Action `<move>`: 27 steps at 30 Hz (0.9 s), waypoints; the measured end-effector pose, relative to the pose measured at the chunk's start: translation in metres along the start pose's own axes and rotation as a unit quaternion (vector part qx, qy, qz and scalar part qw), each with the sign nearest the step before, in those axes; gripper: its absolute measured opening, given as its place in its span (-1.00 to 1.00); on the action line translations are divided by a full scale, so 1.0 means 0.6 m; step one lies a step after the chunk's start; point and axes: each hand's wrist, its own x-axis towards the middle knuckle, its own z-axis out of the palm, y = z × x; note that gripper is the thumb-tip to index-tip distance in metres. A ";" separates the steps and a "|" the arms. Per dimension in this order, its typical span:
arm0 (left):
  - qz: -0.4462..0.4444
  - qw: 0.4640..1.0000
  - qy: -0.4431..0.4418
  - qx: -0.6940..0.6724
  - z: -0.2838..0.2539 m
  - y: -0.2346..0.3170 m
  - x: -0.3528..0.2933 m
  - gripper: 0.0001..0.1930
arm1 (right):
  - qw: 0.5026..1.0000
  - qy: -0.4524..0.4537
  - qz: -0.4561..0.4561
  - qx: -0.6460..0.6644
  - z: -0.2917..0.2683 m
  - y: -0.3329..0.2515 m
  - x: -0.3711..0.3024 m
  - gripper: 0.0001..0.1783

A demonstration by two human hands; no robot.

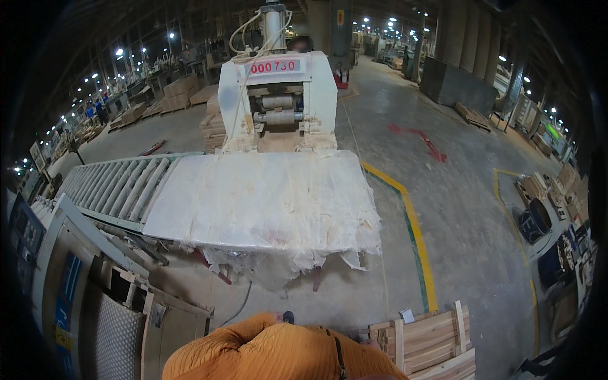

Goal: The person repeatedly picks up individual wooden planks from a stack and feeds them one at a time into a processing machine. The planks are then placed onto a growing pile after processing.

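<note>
Only a small part of my left hand (277, 316) shows, beyond the end of my orange sleeve (244, 330), beside a small dark rounded thing (288, 316). Its fingers cannot be made out. A sliver of my right hand (372, 343) appears at the left edge of a stack of light wooden boards (421, 345). Whether it grips a board is hidden by my body. Ahead of me stands a table covered in torn, whitish plastic sheet (266, 196), with neither hand touching it.
Behind the table rises a white machine (323, 95) with rollers (278, 117). A roller conveyor (123, 183) joins the table at left. Nearer left is a grey machine frame (95, 228). Yellow floor lines (411, 221) run at right, with a dark blue bin (535, 220) farther right.
</note>
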 end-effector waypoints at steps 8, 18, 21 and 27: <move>-0.008 1.000 0.021 0.010 0.006 -0.020 -0.003 -0.55 | 0.992 -0.066 -0.053 -0.097 0.021 0.054 0.042 -0.53; 0.072 0.983 0.054 -0.159 -0.041 0.082 0.047 -0.61 | 0.989 -0.063 0.079 -0.103 0.064 0.084 0.090 -0.44; 0.099 0.983 0.050 -0.148 -0.071 0.091 0.062 -0.69 | 0.994 -0.031 0.064 -0.080 0.059 0.049 0.082 -0.50; 0.101 0.987 0.054 -0.116 -0.126 0.043 0.083 -0.70 | 1.000 -0.003 0.002 0.019 0.035 -0.050 0.050 -0.60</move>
